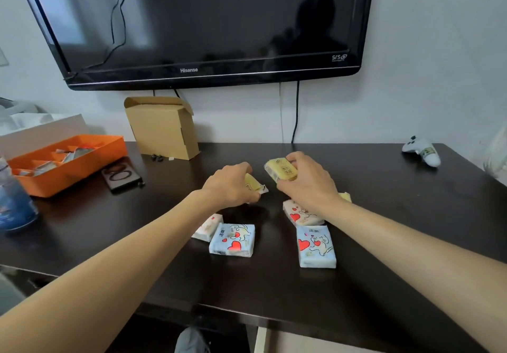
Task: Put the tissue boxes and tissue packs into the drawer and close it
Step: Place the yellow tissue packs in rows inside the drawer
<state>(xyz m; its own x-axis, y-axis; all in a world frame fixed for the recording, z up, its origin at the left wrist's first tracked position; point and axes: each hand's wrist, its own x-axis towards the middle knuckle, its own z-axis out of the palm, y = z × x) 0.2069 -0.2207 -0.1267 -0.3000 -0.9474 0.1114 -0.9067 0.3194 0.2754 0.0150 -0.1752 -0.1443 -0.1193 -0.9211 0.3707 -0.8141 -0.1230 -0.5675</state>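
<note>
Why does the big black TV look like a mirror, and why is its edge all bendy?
Head view: the switched-off TV is glossy, so it reflects the room and a dark silhouette; the wide-angle lens bows its frame and the table edges; the game controller at the far right looks slightly smeared.

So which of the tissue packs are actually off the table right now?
The two yellow ones: the right hand holds a yellow pack, the left hand another. The heart-printed packs lie on the table.

Three yellow tissue packs (282,171), two blue (232,240), two pink (297,213).
</note>
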